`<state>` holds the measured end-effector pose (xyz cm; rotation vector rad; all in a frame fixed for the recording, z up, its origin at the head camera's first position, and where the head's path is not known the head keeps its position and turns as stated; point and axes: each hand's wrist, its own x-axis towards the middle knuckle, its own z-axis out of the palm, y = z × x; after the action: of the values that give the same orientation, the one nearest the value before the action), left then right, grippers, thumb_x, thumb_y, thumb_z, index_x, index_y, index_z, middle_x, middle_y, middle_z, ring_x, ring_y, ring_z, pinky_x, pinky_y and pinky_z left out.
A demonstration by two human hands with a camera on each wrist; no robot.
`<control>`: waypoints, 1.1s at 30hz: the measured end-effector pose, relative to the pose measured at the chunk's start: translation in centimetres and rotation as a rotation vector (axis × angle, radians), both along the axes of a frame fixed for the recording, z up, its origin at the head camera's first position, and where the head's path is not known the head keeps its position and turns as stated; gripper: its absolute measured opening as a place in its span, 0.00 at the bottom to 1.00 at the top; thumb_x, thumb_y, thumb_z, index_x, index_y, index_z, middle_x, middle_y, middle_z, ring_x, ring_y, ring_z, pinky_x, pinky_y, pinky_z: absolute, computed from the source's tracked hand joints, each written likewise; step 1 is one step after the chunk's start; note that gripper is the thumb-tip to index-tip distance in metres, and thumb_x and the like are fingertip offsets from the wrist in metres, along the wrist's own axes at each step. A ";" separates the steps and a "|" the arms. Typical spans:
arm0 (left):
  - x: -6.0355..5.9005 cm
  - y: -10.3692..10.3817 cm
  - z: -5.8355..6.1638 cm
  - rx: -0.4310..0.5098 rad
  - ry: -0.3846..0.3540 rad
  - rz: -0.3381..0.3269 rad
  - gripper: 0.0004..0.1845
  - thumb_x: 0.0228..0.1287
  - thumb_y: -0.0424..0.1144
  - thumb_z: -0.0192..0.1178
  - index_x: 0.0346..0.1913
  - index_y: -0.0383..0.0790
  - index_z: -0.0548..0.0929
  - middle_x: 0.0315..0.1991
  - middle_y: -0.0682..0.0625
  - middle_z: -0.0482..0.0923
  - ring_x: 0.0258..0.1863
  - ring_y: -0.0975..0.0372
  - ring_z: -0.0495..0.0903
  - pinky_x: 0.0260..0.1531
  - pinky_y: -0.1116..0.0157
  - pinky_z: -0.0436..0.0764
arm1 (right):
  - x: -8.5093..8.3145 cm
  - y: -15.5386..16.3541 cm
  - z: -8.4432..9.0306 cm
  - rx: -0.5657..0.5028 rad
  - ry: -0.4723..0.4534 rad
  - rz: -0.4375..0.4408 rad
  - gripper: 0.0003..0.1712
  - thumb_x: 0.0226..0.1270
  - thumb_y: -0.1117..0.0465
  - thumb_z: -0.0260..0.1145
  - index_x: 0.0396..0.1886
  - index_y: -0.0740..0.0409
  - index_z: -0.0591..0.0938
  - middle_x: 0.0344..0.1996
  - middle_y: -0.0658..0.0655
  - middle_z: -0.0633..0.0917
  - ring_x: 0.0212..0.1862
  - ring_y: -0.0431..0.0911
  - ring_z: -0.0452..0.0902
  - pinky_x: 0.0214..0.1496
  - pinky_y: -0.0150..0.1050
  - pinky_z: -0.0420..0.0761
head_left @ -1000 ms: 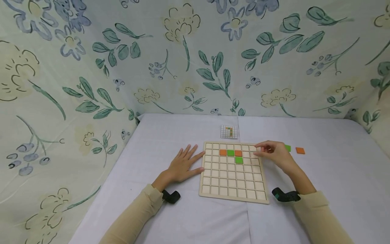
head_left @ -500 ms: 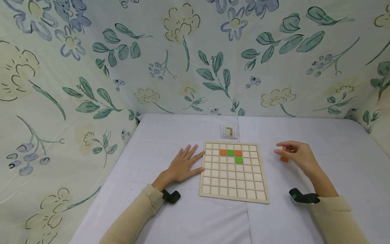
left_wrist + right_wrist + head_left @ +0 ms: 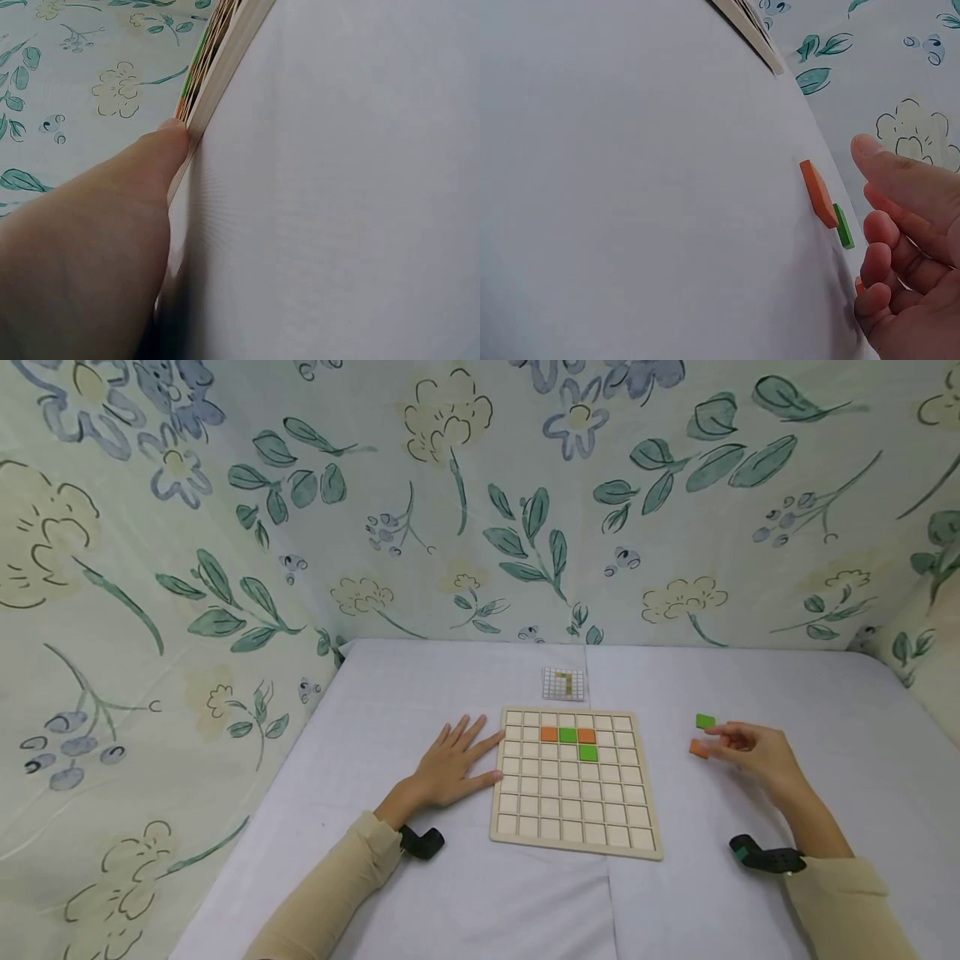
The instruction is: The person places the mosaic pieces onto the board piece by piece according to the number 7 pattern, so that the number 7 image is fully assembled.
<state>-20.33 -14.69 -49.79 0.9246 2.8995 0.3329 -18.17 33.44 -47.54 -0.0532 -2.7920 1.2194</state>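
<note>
A wooden grid board (image 3: 573, 839) lies on the white table. In its upper rows sit two orange tiles (image 3: 549, 735) flanking one green tile (image 3: 567, 736), with another green tile (image 3: 588, 753) below. My left hand (image 3: 457, 760) rests flat at the board's left edge, its thumb (image 3: 161, 150) against the board's rim (image 3: 225, 67). My right hand (image 3: 723, 743) hovers right of the board with loosely curled fingers. A loose orange tile (image 3: 699, 748) (image 3: 819, 193) lies just off its fingertips, apart from them. A loose green tile (image 3: 705, 721) (image 3: 844, 226) lies a little beyond.
A small printed pattern card (image 3: 563, 684) lies behind the board. A bit of another orange piece (image 3: 859, 285) shows behind my right fingers. Floral cloth walls (image 3: 225, 568) close in the back and left. The board's corner (image 3: 746, 26) shows in the right wrist view.
My right hand drew away from the board's right edge to the table beside it, and an orange tile now lies off its fingertips. The left hand stayed put.
</note>
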 end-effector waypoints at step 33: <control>0.0 0.1 0.0 -0.025 -0.008 0.008 0.40 0.72 0.71 0.37 0.81 0.61 0.47 0.81 0.47 0.36 0.78 0.48 0.33 0.73 0.46 0.36 | -0.4 0.2 -1.5 0.128 0.036 0.064 0.19 0.59 0.68 0.74 0.48 0.76 0.83 0.27 0.56 0.75 0.31 0.45 0.65 0.24 0.31 0.66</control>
<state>-20.37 -14.63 -49.80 0.9064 2.8934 0.2999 -18.55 33.59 -49.06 0.0675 -2.8540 1.0404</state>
